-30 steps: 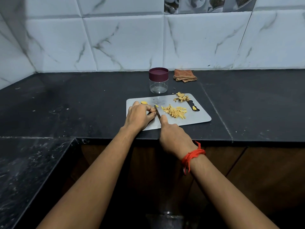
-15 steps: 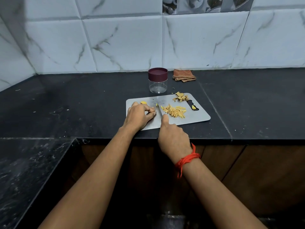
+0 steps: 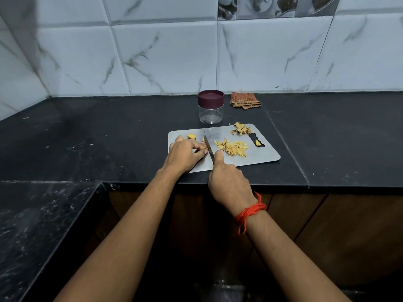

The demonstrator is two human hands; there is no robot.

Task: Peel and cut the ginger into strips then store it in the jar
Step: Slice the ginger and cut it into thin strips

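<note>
A grey cutting board (image 3: 261,156) lies on the black counter. My left hand (image 3: 184,154) presses a small ginger piece against the board under its fingertips; the piece is mostly hidden. My right hand (image 3: 227,184) grips a knife (image 3: 209,148) whose blade stands just right of those fingertips. A heap of yellow ginger strips (image 3: 232,147) lies to the right of the blade. A peeled ginger chunk (image 3: 192,136) rests at the board's far left. The clear jar (image 3: 210,106) with its maroon lid on stands behind the board.
Ginger peels (image 3: 241,128) are piled at the board's far right corner, and one small ginger bit (image 3: 258,143) sits in the handle slot. A folded checked cloth (image 3: 245,100) lies by the tiled wall. The counter edge (image 3: 218,185) runs under my wrists.
The knife blade rose and came down again beside my left fingertips. My right hand shifted slightly; the left hand stayed pressed on the ginger piece.
</note>
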